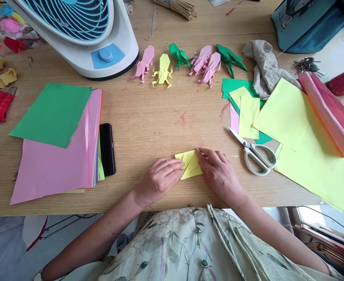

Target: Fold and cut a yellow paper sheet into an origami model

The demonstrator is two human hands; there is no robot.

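A small folded piece of yellow paper point(192, 164) lies on the table near its front edge, with diagonal creases across it. My left hand point(160, 178) holds its left end, fingers together and resting on the paper. At the opposite end, my right hand point(220, 173) grips the upper right corner between thumb and fingers. The thumbs are partly hidden. To the right of my right hand lie white-handled scissors point(256, 154), blades slightly apart and pointing up and left.
Several folded paper frogs point(162, 70) stand in a row beyond my hands. At left are a paper stack point(57, 164), a black phone point(107, 148), a fan point(113, 58) and a red glue gun point(2, 103). Yellow sheets point(315, 171) and a grey cloth point(262, 64) lie at right.
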